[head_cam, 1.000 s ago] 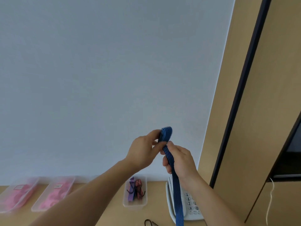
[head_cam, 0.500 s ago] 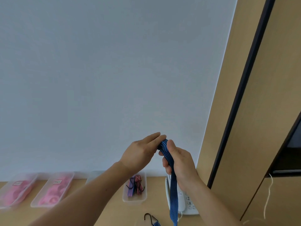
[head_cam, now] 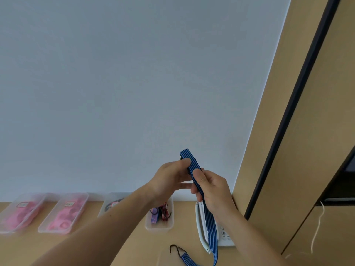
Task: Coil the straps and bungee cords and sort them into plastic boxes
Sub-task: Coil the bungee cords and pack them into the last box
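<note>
Two hands work above the desk. The left hand (head_cam: 171, 179) pinches the started coil of the flat, ribbed blue-and-black striped elastic bungee cord (head_cam: 210, 223). The right hand (head_cam: 213, 191) curls round its tail, thumb on top. Keep each turn flat and taut. The dark wire hook (head_cam: 173, 249) rests on the wooden desk (head_cam: 23, 250).

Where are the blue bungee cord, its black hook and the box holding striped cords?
blue bungee cord (head_cam: 210, 225): head view, its hanging stretch.
black hook (head_cam: 172, 245): head view, its curved bend.
box (head_cam: 159, 226): head view, its near wall.
</note>
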`<action>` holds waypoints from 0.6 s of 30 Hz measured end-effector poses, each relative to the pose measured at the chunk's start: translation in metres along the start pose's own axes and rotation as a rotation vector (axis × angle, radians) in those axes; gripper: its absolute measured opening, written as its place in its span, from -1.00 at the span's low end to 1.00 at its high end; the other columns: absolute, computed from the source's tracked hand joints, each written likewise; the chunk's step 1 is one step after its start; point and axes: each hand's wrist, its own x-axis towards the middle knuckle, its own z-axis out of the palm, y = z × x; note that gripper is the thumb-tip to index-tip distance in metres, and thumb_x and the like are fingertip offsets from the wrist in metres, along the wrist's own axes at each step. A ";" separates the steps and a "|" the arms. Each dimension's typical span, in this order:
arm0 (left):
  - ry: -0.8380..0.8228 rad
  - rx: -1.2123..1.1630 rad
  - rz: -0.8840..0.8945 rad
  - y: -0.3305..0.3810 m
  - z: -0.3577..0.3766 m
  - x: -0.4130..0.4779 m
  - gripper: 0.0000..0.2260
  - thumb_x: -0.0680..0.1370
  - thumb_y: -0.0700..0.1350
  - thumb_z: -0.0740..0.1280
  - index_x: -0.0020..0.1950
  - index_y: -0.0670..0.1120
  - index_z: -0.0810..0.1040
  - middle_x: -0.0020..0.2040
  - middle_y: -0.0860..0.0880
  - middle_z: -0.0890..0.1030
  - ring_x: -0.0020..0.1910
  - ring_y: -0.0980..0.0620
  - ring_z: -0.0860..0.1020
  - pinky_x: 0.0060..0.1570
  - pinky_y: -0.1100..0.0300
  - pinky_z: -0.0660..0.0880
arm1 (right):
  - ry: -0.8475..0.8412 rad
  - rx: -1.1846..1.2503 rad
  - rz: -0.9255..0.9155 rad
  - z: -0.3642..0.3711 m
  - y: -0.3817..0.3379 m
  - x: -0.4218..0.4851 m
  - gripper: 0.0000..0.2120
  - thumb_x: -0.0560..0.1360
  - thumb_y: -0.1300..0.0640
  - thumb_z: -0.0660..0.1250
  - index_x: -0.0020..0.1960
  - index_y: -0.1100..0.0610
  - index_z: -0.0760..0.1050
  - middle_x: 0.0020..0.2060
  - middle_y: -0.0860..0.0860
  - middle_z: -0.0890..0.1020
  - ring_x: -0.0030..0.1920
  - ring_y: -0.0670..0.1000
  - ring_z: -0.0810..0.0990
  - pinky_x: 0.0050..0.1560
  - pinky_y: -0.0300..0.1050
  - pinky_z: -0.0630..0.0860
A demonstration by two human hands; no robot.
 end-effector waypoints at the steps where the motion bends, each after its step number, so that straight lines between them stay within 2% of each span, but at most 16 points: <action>1: 0.037 0.011 0.004 -0.002 0.000 0.000 -0.66 0.64 0.00 0.21 0.10 -0.26 0.60 -0.02 -0.19 0.67 -0.13 -0.08 0.62 0.22 -0.19 0.50 | 0.009 -0.019 0.010 0.000 0.002 0.001 -0.69 0.47 -0.19 0.30 -0.24 0.01 0.62 -0.44 0.05 0.60 -0.49 -0.02 0.45 -0.43 -0.19 0.43; 2: 0.084 0.024 0.012 -0.003 0.000 0.000 -0.67 0.61 0.00 0.27 0.12 -0.25 0.61 0.02 -0.17 0.69 -0.10 -0.09 0.64 0.24 -0.20 0.49 | 0.018 -0.039 0.023 0.000 0.003 0.002 -0.64 0.47 -0.20 0.30 -0.22 0.10 0.61 -0.44 0.05 0.60 -0.49 -0.02 0.45 -0.43 -0.18 0.43; 4: 0.161 0.061 0.033 -0.004 -0.002 0.001 -0.70 0.53 0.01 0.34 0.13 -0.17 0.63 0.07 -0.10 0.71 0.00 -0.07 0.66 0.19 -0.08 0.51 | 0.041 -0.080 0.065 -0.001 0.008 0.003 -0.52 0.45 -0.22 0.32 -0.21 0.23 0.59 -0.47 0.04 0.60 -0.52 -0.02 0.44 -0.44 -0.17 0.42; 8: 0.222 0.278 0.125 -0.008 -0.009 0.005 -0.86 0.58 -0.10 0.35 0.13 -0.04 0.58 0.06 0.05 0.71 0.03 0.04 0.65 -0.01 0.19 0.55 | 0.023 -0.081 0.159 -0.005 0.018 0.004 -0.60 0.54 -0.11 0.33 -0.19 0.24 0.60 -0.48 0.05 0.58 -0.53 -0.02 0.43 -0.44 -0.18 0.40; 10: 0.273 0.397 0.175 -0.013 -0.013 0.007 -0.86 0.60 -0.15 0.35 0.15 -0.01 0.56 0.04 0.09 0.71 0.03 0.13 0.65 0.04 0.26 0.56 | -0.002 -0.046 0.182 -0.006 0.020 0.004 -0.61 0.58 -0.08 0.30 -0.18 0.23 0.60 -0.48 0.05 0.57 -0.52 -0.01 0.43 -0.45 -0.19 0.40; 13: 0.324 0.747 0.291 -0.022 -0.018 0.006 -0.76 0.60 -0.06 0.35 0.27 0.01 0.55 0.06 0.16 0.69 0.08 0.27 0.61 0.09 0.28 0.53 | 0.007 0.009 0.197 -0.007 0.018 0.005 -0.56 0.61 -0.11 0.24 -0.17 0.24 0.61 -0.48 0.06 0.55 -0.53 -0.02 0.42 -0.46 -0.21 0.39; 15: 0.330 0.997 0.409 -0.028 -0.018 0.005 -0.73 0.60 -0.01 0.32 0.30 0.04 0.53 0.05 0.17 0.69 0.06 0.23 0.62 0.01 0.27 0.52 | 0.011 0.046 0.204 -0.007 0.015 0.006 -0.48 0.60 -0.18 0.19 -0.15 0.26 0.61 -0.47 0.07 0.55 -0.52 -0.01 0.42 -0.46 -0.21 0.39; 18: 0.366 1.255 0.646 -0.031 -0.019 0.005 -0.73 0.57 -0.05 0.33 0.26 -0.03 0.59 0.02 0.10 0.70 -0.17 0.05 0.66 -0.25 0.21 0.56 | 0.004 0.044 0.200 -0.006 0.012 0.006 -0.36 0.50 -0.33 0.18 -0.14 0.27 0.60 -0.47 0.07 0.56 -0.51 -0.02 0.43 -0.45 -0.21 0.39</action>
